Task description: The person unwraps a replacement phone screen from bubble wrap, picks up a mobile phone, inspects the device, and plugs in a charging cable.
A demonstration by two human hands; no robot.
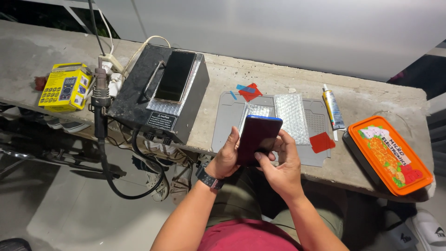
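**Both hands holding a phone above the front edge of the counter**

The left hand (pixel 226 158), with a dark watch (pixel 210 179) on its wrist, is closed around the left side of a dark red phone (pixel 257 139) with a blue top rim. The right hand (pixel 281 165) grips the phone's lower right side, thumb laid across its lower face. The phone is held tilted in the air, over the front edge of the concrete counter (pixel 223 79) and above the near part of a grey work mat (pixel 223 125).

On the mat lie two pieces of bubble wrap (pixel 291 116), a red film square (pixel 322 142) near its right front corner, and red and blue film scraps (pixel 249 91) at its back edge. Just right of the mat lies a tube of glue (pixel 333 108), nozzle toward the back. At the counter's right end rests a black box with an orange lid (pixel 389 155).

Left of the mat stands a black heating machine (pixel 139 88) with a dark glass panel (pixel 175 75) lying on its top plate. A hot-air handle (pixel 100 100) hangs at the machine's left side, its cable (pixel 109 174) drooping below the front edge. A yellow boxed meter (pixel 65 87) sits near the counter's left end.
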